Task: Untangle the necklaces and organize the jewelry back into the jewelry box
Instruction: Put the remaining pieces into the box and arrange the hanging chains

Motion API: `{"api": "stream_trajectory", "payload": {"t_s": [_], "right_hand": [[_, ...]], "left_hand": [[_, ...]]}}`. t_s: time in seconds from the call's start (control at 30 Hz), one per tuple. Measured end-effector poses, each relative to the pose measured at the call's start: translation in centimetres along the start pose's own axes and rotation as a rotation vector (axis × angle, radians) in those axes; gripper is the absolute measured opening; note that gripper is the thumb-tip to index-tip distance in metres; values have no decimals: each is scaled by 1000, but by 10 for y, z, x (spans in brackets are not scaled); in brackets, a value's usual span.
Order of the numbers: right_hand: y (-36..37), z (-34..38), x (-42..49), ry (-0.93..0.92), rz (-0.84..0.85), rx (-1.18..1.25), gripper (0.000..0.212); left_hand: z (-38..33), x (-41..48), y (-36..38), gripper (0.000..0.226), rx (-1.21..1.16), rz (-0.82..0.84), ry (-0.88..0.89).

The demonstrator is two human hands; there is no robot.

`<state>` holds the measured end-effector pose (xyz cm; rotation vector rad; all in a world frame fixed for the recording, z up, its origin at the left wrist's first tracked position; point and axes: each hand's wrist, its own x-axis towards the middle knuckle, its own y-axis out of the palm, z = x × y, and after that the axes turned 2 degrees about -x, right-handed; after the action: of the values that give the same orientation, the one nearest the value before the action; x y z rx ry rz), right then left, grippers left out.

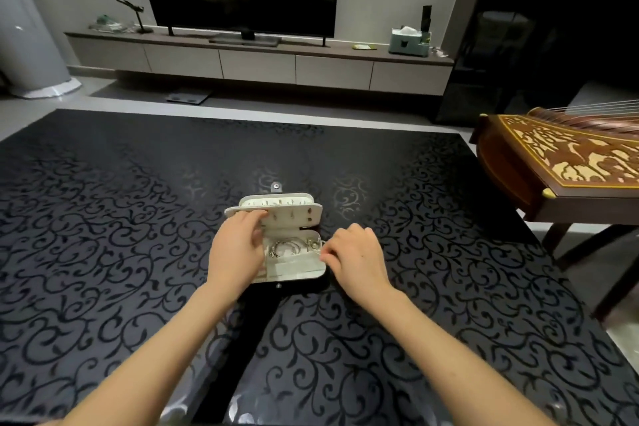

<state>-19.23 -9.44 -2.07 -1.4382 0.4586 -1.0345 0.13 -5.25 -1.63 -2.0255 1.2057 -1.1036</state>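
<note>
A person's two arms are showing from the lower edge of the picture, seen from above by the wearer's own head camera. The left forearm (166, 339) is showing bare along all of its visible length, and the left hand (238, 249) is showing bare as well. The right forearm (432, 339) and right hand (356, 256) are appearing just the same, uncovered from frame edge to fingertips. Both forearms are looking slim and smooth. Fingernail detail is blurring out.

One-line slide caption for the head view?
Left hand holds the open jewelry box on the patterned table; right hand pinches a thin chain at its right edge.
</note>
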Motion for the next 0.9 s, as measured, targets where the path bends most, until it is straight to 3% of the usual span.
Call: {"api": "stream_trajectory", "payload": {"t_s": [0.2,0.4,0.6,0.8,0.9], "right_hand": [[20,17,43,-27,19,-31,24],[26,28,68,-56,133,25,27],[22,12,64,27,104,72,25],[15,-3,48,91,162,168,28],[7,-9,40,160,149,194,28]], "left_hand": [[3,25,0,47,-24,6,-1],[28,43,-9,34,2,27,-36],[44,26,8,21,32,219,44],[41,24,22,40,186,240,181],[33,41,29,38,189,327,146]]}}
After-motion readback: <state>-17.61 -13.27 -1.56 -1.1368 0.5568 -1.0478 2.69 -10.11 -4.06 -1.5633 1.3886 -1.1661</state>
